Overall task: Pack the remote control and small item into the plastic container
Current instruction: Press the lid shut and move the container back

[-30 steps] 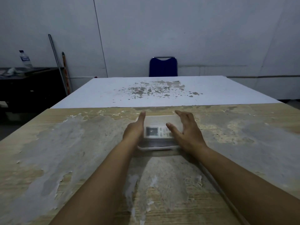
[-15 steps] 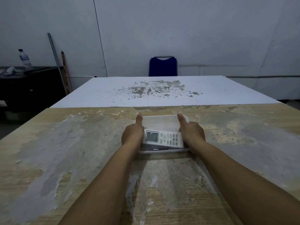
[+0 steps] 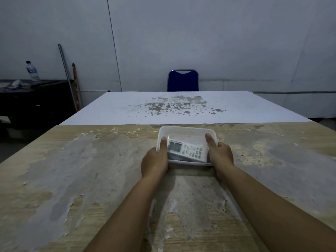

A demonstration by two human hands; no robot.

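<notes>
1. Two hands, left [image 3: 154,161] and right [image 3: 221,157], each grasping an end of the translucent white rectangular plastic container [image 3: 187,130], thumbs hooked over its rim, above the worn, peeling wooden surface [image 3: 72,170].
2. White remote control [image 3: 187,150] with grey display lies slanted inside the container; small item not discernible.
3. Handling advice: keep the container level so the remote cannot slide out.
4. Blue chair [image 3: 183,80] beyond.
5. Writing: none legible.

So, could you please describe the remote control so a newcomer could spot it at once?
On the worn wooden table, both hands grip a clear plastic container. The remote control lies inside it: white, with a small grey screen and rows of buttons.
</notes>
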